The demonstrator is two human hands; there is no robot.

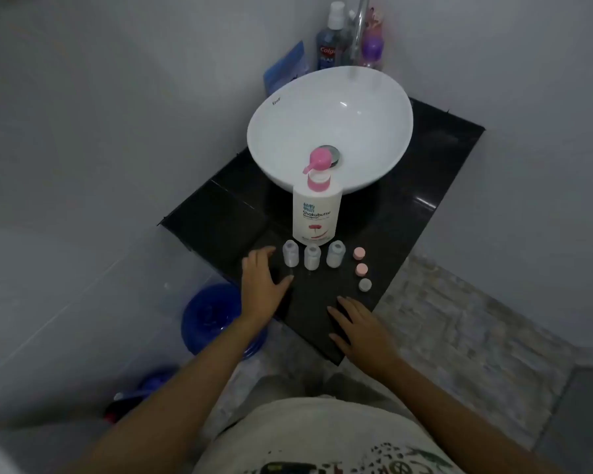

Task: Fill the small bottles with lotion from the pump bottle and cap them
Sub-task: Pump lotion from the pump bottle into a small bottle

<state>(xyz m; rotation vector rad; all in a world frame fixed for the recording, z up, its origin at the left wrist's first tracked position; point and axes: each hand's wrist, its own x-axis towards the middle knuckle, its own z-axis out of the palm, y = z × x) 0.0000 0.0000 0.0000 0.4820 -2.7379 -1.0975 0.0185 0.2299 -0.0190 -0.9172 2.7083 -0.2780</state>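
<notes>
Dim bathroom; black counter point(425, 186), seemingly glossy.

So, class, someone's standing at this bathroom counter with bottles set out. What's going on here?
A person is about to start filling. Both hands are open and hold nothing: the left hand reaches toward the three small bottles, the right hand rests near the counter's front edge. The bottles stand uncapped in a row in front of the pump bottle, with three caps lying to their right. No bottle is capped yet.
</notes>
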